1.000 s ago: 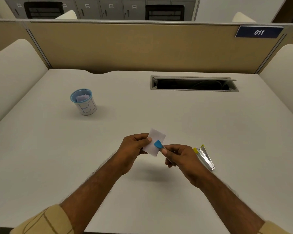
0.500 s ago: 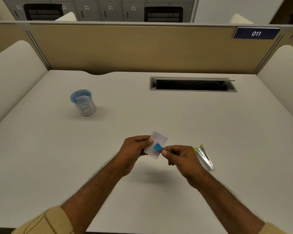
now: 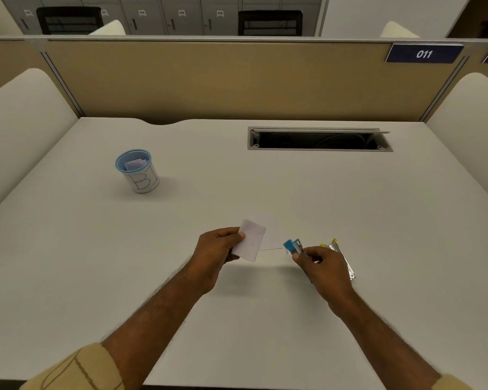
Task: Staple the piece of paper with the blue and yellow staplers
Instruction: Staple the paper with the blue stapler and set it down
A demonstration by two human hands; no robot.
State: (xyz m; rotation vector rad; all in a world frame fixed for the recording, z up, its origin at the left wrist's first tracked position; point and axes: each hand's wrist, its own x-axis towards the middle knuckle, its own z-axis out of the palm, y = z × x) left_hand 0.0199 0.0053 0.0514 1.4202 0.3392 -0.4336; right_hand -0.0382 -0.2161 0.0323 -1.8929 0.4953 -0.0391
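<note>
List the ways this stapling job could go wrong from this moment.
1. The left hand pinches the small white piece of paper by one edge only, in the air; it could bend or slip under a stapler.
2. The right hand holds the small blue stapler right over the yellow stapler lying on the white desk; setting one down could knock the other.

White paper held aloft, blue stapler apart, yellow stapler flat on desk
</note>
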